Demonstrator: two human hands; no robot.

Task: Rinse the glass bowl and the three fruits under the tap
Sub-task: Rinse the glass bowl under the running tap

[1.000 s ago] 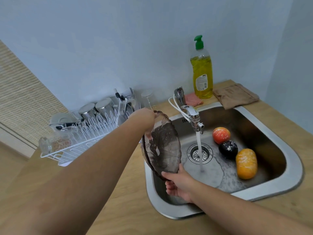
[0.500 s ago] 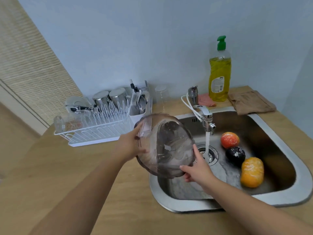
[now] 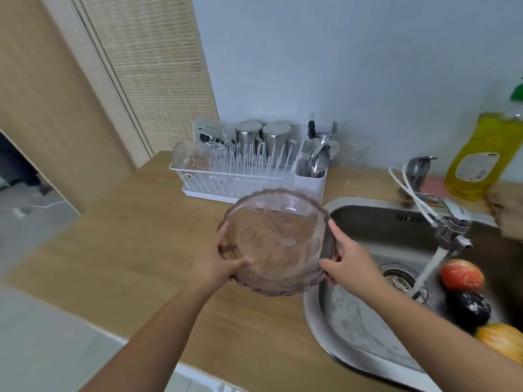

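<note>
The left hand (image 3: 219, 267) and right hand (image 3: 352, 263) are bare, as are both forearms.

Both hands — left hand (image 3: 217, 263), right hand (image 3: 351, 261) — grip glass bowl (image 3: 273, 241) above counter (image 3: 135, 236).

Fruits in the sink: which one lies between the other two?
The black fruit, the only dark one: the red-orange fruit lies beyond it, the yellow-orange fruit nearer the camera.

Glass bowl (image 3: 278, 244) over counter (image 3: 141, 250), fruits (image 3: 461, 274) in sink (image 3: 310, 312)
</note>
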